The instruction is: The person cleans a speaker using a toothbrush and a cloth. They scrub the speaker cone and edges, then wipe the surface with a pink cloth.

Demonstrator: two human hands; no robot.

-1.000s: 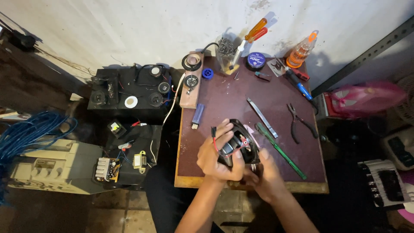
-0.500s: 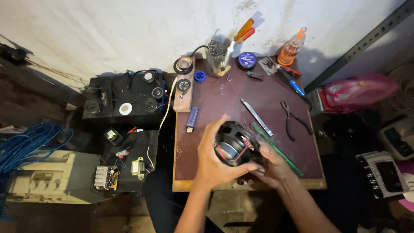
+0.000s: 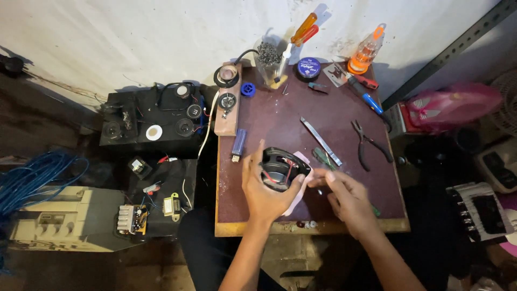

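My left hand (image 3: pixel 265 191) grips a small black loudspeaker (image 3: pixel 283 166) with red wires, held tilted over the near part of a dark brown worktable (image 3: pixel 269 116). A pale pink cloth (image 3: pixel 299 186) lies under the speaker. My right hand (image 3: pixel 344 195) is just right of the speaker, fingertips pinched together near its rim; whether they hold something small I cannot tell. A green-handled screwdriver (image 3: pixel 325 160) lies partly under my right hand.
On the table lie a metal file (image 3: pixel 321 141), black pliers (image 3: pixel 368 143), a blue lighter (image 3: pixel 238 143), a round tin (image 3: pixel 309 69), an orange bottle (image 3: pixel 364 54) and a cup of tools (image 3: pixel 273 67). A black case (image 3: pixel 151 123) and blue cable (image 3: pixel 33 180) sit left.
The speaker has been turned and tilted in my left hand. My right hand has come off its underside and now sits beside it, fingers pinched. The camera view shifted slightly.
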